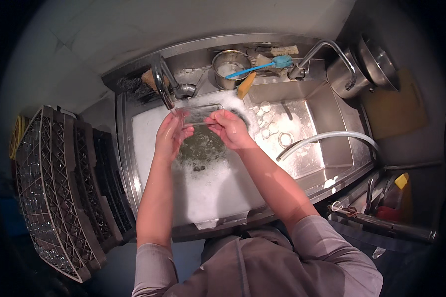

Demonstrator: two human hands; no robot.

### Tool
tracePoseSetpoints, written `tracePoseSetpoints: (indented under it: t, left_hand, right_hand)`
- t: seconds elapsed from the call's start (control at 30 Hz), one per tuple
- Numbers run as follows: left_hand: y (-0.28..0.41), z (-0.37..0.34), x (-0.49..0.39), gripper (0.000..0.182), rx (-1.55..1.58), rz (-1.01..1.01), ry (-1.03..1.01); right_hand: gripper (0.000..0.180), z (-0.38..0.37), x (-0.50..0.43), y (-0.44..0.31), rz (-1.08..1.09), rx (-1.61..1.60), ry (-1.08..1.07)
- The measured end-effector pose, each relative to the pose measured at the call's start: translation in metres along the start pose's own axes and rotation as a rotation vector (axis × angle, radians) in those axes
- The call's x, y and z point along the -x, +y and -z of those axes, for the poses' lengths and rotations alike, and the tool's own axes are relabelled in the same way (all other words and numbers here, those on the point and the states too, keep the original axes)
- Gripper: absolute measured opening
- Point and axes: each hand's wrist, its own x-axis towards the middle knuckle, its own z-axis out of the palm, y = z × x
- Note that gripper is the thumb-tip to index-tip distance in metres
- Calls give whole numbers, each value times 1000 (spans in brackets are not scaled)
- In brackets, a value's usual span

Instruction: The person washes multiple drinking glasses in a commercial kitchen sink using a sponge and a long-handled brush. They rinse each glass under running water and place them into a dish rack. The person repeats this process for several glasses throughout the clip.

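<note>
Both my hands grip a clear, rectangular container or tray [203, 114], whose exact kind I cannot tell. My left hand [170, 135] has it by the left end, just under the spout of the left faucet [163, 87]. At its right end, the thumb and fingers of my right hand [230, 128] pinch the edge. Below it lies the left sink basin, full of water with thick white suds [204, 200]. A darker patch of water [200, 148] shows between my forearms.
The right basin [312, 159] holds several small round clear pieces [267, 118] and a pale hose [330, 134]. On the back ledge stand a steel pot [226, 81], a blue brush [281, 61] and a yellow sponge [246, 86]. Stacked racks of glassware [65, 193] flank the left side.
</note>
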Motion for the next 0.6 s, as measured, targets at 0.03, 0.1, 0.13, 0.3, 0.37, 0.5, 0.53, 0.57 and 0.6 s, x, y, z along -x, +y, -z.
tracePoseSetpoints:
  t: [0.03, 0.1, 0.13, 0.3, 0.37, 0.5, 0.53, 0.57, 0.6]
  left_hand:
    - [1, 6, 5, 45, -10, -13, 8]
    - [1, 17, 19, 47, -74, -26, 20]
    - [0, 23, 25, 49, -103, -45, 26]
    - [-3, 41, 44, 66, -574, -187, 180]
    - [0, 44, 45, 69, -997, -194, 282]
    - [3, 37, 43, 55, -1372, -193, 388]
    - [3, 33, 45, 52, -1356, -191, 395]
    - [4, 28, 46, 52, -1424, -190, 420]
    - [3, 23, 47, 52, -1487, -237, 433]
  right_hand:
    - [15, -4, -2, -3, 1, 89, 13]
    - [18, -16, -2, -8, 68, 301, -75]
    - [18, -23, -3, -11, 94, 438, -119]
    - [23, -66, -2, -11, 135, 843, -166]
    - [24, -82, -3, -12, 188, 966, -221]
    - [23, -110, -10, -20, 218, 1206, -321]
    - [25, -115, -11, -21, 273, 1381, -227]
    - [27, -121, -12, -21, 337, 1552, -120]
    - [29, -125, -16, -22, 415, 1723, -16]
